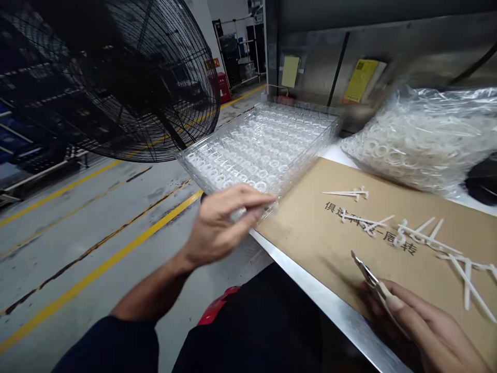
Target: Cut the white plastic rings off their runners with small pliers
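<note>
At the near right, the right hand (423, 326) is gripping the pale handles of metal nippers (375, 285), its thumb and fingers closing around them, and the blades are pointing up and leftward above a brown cardboard sheet (303, 223). The sheet is lying on the metal-edged desk (322, 292), bearing printed characters and a loose row of white plastic pieces (373, 224). The left hand (221, 223) is hovering around the near corner of a clear tray (287, 191), thumb and forefinger curving toward each other; whether they are pinching anything, I cannot tell. The tray is holding rows of white rings, just beyond the sheet's left side. Behind the sheet, a clear bag (423, 140) is bulging with white rings. Farther off, a black fan (155, 77) is standing left of the tray, and yellow papers (360, 80) are hanging on the metal panel (318, 57).
</note>
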Action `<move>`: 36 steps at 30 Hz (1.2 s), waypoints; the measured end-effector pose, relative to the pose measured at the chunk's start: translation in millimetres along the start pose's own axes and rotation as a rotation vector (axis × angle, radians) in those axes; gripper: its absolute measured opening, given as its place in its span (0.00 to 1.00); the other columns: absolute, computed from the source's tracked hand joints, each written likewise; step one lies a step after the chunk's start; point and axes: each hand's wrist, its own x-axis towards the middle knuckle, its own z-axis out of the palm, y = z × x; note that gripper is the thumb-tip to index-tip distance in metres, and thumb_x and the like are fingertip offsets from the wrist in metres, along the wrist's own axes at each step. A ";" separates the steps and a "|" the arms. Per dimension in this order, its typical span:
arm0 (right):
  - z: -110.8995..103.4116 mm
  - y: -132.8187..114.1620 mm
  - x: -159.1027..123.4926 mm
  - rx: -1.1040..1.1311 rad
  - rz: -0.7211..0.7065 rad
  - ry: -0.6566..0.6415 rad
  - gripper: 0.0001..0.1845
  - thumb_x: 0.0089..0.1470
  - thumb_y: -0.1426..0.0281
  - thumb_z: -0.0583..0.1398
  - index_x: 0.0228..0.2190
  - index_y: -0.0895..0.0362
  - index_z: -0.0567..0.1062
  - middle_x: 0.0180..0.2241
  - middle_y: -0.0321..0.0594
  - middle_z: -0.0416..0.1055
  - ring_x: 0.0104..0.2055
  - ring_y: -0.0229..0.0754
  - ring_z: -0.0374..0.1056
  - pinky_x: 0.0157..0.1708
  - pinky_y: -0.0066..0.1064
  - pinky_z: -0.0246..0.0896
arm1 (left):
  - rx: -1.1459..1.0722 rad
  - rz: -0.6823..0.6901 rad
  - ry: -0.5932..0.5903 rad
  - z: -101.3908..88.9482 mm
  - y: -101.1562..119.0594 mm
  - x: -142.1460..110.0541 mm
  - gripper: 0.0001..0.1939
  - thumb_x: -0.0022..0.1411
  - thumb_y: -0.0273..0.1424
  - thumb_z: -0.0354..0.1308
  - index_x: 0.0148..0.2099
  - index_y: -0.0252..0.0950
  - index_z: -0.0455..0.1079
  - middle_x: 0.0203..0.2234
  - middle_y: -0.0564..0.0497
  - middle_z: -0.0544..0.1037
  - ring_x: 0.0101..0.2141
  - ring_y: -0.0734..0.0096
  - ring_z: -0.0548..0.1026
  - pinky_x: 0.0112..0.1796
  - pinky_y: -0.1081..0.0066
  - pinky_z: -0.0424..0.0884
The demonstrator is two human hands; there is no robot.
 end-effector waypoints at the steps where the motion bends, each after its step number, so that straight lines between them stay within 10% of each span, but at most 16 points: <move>1: -0.7 1.0 0.8 0.019 0.026 -0.051 0.25 0.60 0.45 0.62 0.42 0.52 0.83 0.32 0.46 0.80 0.32 0.53 0.77 0.29 0.34 0.75 | 0.133 0.049 0.005 -10.7 -8.2 9.5 0.14 0.68 0.23 0.62 0.53 0.40 0.80 0.40 0.47 0.84 0.38 0.67 0.81 0.41 0.66 0.78; 8: -0.8 -6.9 0.5 0.077 0.066 -0.224 0.24 0.64 0.46 0.58 0.41 0.54 0.79 0.30 0.41 0.72 0.30 0.46 0.67 0.29 0.33 0.66 | 0.586 0.055 -0.406 -37.7 -69.5 59.8 0.10 0.70 0.26 0.56 0.45 0.36 0.79 0.39 0.48 0.84 0.39 0.65 0.81 0.43 0.66 0.74; 14: 3.8 -37.3 -4.1 0.014 -0.041 -0.253 0.22 0.70 0.51 0.53 0.42 0.55 0.77 0.31 0.39 0.72 0.32 0.44 0.67 0.32 0.31 0.64 | 0.576 0.067 -0.312 -28.6 -29.4 57.0 0.11 0.73 0.30 0.55 0.48 0.36 0.79 0.42 0.47 0.83 0.42 0.64 0.80 0.44 0.65 0.73; 18: 7.3 -51.7 -5.5 -0.150 -0.299 -0.279 0.15 0.69 0.62 0.54 0.39 0.56 0.77 0.32 0.41 0.75 0.33 0.44 0.70 0.35 0.33 0.65 | 0.407 0.157 -0.278 18.6 6.6 48.5 0.09 0.73 0.29 0.56 0.48 0.37 0.78 0.41 0.49 0.83 0.41 0.66 0.80 0.44 0.67 0.73; 27: 13.7 -34.3 -5.3 -0.430 -0.749 -0.241 0.11 0.57 0.67 0.56 0.40 0.57 0.74 0.29 0.38 0.71 0.28 0.43 0.63 0.30 0.33 0.60 | 0.303 0.131 -0.687 209.5 12.0 75.2 0.13 0.70 0.36 0.58 0.51 0.35 0.76 0.44 0.43 0.82 0.45 0.56 0.80 0.45 0.62 0.73; 36: 6.6 -34.3 -2.8 -0.386 -0.775 -0.194 0.09 0.57 0.66 0.57 0.39 0.56 0.73 0.29 0.38 0.71 0.28 0.43 0.63 0.30 0.34 0.60 | 0.376 -0.023 -0.627 244.0 -0.8 84.7 0.09 0.65 0.29 0.54 0.41 0.37 0.77 0.34 0.45 0.82 0.35 0.59 0.79 0.36 0.66 0.69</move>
